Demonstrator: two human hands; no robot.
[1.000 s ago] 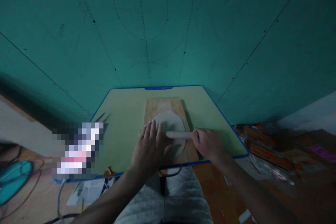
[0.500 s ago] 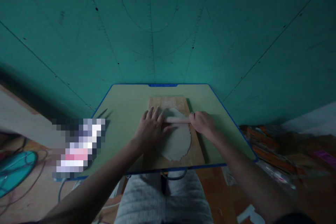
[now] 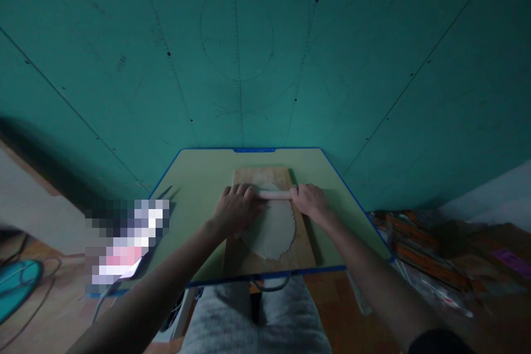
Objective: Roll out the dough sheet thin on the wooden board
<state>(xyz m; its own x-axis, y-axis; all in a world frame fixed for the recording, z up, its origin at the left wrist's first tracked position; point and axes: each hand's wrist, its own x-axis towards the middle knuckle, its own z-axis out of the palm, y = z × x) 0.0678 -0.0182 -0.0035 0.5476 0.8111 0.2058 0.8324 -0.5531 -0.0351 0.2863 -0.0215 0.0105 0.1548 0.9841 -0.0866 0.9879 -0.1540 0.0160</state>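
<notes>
A pale rolling pin [image 3: 274, 195] lies crosswise over the far part of a flat, ragged-edged sheet of dough [image 3: 271, 232]. My left hand [image 3: 238, 207] is closed over the pin's left end, fingers bent around it. Round the right end my right hand [image 3: 310, 199] is wrapped in a grip. Beneath the dough is a wooden board [image 3: 305, 251], its far end showing bare wood past the pin. My left hand and forearm hide the dough's left edge and part of the board's left side.
The board rests on a small pale-green table [image 3: 199, 177] with a blue rim, against a green wall [image 3: 265, 55]. A blurred-out, lit object [image 3: 128, 246] stands on the table's left side. Boxes and packages [image 3: 431, 260] lie on the floor at right; a teal round object [image 3: 19, 287] lies at left.
My left fingers, spread out before, now curl round the pin. The pin sits a little farther toward the dough's far edge. The view has tilted slightly up.
</notes>
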